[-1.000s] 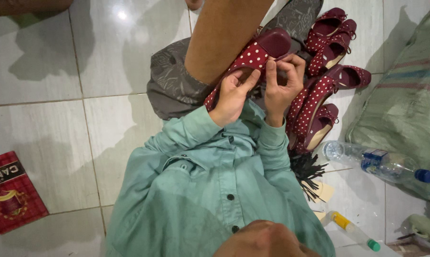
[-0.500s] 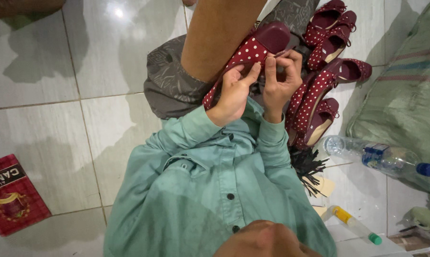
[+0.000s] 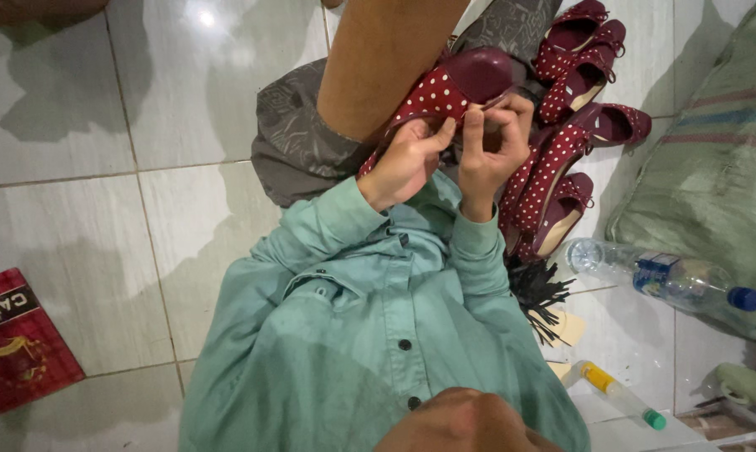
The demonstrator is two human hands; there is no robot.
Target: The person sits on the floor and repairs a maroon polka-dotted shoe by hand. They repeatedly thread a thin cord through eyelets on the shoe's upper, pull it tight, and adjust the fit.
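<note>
Both my hands had crept a little along the red dotted shoe (image 3: 445,92) on my knee, left hand (image 3: 407,159) cupping it, right hand (image 3: 491,146) pinching its rim, where a slip might have dropped it onto the shoe pile (image 3: 574,125) beside my grip.

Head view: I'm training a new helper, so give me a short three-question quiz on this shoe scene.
1. True or false: both hands, the left hand and the right hand, hold the dotted red shoe.
2. What lies on the floor tiles beyond the pile of shoes? A) a water bottle B) a hammer C) a cup
3. What colour is the shirt?

Key: 1 true; 2 A; 3 light green.
</note>
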